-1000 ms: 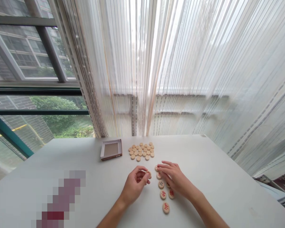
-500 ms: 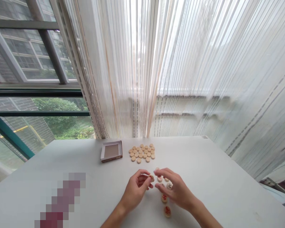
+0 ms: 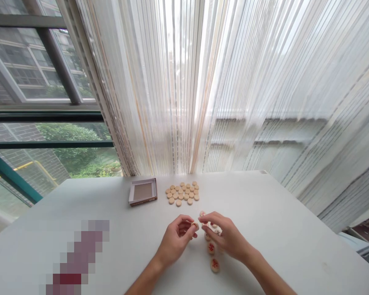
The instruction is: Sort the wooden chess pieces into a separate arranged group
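My left hand (image 3: 176,239) pinches a round wooden Chinese chess piece (image 3: 195,225) between thumb and fingers, held tilted just above the table. To its right, my right hand (image 3: 226,235) hovers over a group of face-up pieces, its thumb and fingers apart and nothing plainly gripped. Part of that group is hidden beneath the hand. A piece with a red character (image 3: 211,248) lies below my right thumb, and another red-marked piece (image 3: 215,264) sits nearer to me. One more face-up piece (image 3: 202,214) shows just beyond my right fingertips.
Several blank-side-up pieces (image 3: 186,196) lie clustered farther back on the white table (image 3: 135,250). Left of them stands a shallow open box (image 3: 143,191). A pixelated reddish strip (image 3: 80,250) covers the left side. Behind the table hang sheer striped curtains (image 3: 160,102) beside a window.
The view has shifted slightly, so the table's things sit a little higher. My left hand still holds its piece, and my right hand stays over the face-up group.
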Demonstrator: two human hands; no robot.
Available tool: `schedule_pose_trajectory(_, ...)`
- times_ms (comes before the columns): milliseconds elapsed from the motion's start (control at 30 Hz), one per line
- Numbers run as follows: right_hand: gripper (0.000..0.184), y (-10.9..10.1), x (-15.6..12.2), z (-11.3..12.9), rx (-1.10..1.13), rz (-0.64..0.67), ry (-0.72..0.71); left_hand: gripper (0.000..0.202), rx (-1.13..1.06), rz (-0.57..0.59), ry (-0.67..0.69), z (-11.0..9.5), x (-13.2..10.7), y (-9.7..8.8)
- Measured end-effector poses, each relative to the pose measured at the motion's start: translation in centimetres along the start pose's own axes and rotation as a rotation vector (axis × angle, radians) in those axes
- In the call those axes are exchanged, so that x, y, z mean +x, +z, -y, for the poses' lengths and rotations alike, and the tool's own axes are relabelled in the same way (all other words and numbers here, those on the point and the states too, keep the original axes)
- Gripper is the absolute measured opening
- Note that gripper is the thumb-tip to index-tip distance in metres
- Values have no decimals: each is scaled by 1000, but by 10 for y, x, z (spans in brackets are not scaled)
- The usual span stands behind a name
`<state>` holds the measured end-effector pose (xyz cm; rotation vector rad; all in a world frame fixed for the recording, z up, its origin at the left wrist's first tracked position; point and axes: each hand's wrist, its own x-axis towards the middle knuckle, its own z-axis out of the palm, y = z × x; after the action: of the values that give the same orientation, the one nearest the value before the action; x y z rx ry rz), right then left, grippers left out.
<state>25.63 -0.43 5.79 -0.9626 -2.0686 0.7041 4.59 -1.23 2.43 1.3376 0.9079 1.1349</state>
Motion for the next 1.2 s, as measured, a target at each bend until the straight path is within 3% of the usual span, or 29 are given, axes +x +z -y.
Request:
schedule_pose_trajectory(267,22,-22,2,-17,-206,54,26,25,-12,-57,-32,4,3,-3)
schedule_pose_trajectory(633,17,-18,-2,-25,-276,133,69,26,-4,-79,-39,4,3,-4)
schedule_pose_trajectory(967,28,-16,0,-30,-291,80,71,24,-4,-82,-9,8,5,-6)
schedule_pose_trajectory(1200,29,-13,-1,-29,-299,174,61,24,-3,-85,-14,11,5,-6)
